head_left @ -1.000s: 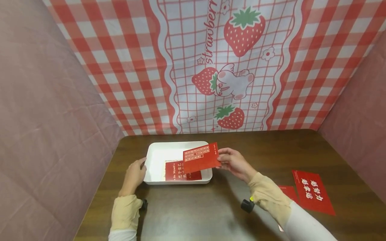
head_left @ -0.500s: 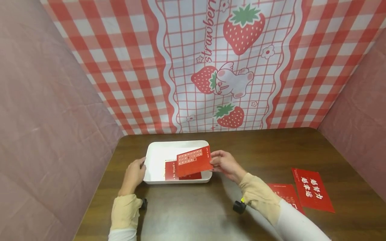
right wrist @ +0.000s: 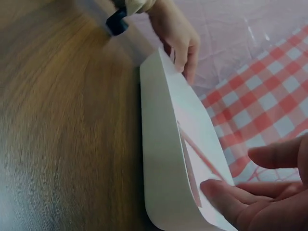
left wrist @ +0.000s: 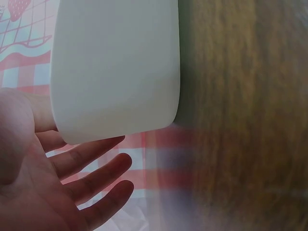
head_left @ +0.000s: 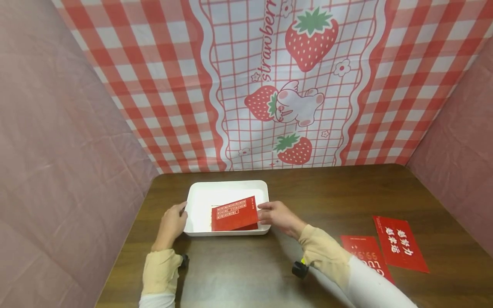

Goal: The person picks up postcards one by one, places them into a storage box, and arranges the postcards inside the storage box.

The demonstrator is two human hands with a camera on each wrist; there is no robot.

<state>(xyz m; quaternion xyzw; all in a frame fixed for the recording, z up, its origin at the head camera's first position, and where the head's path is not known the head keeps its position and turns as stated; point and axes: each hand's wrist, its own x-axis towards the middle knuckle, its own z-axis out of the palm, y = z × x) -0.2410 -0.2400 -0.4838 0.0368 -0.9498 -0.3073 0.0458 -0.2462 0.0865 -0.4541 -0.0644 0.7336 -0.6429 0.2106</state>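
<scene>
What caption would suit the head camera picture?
Right hand lowers a red printed card into a white plastic tray steadied by the left hand.

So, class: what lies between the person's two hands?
In the head view, the white tray with the red card lies between the left hand and the right hand.

left hand [head_left: 172, 224] lies forward with relaxed, straight fingers; right hand [head_left: 276, 216] reaches inward, fingers pinched together. both forearms wear beige sleeves [head_left: 327, 255].
</scene>
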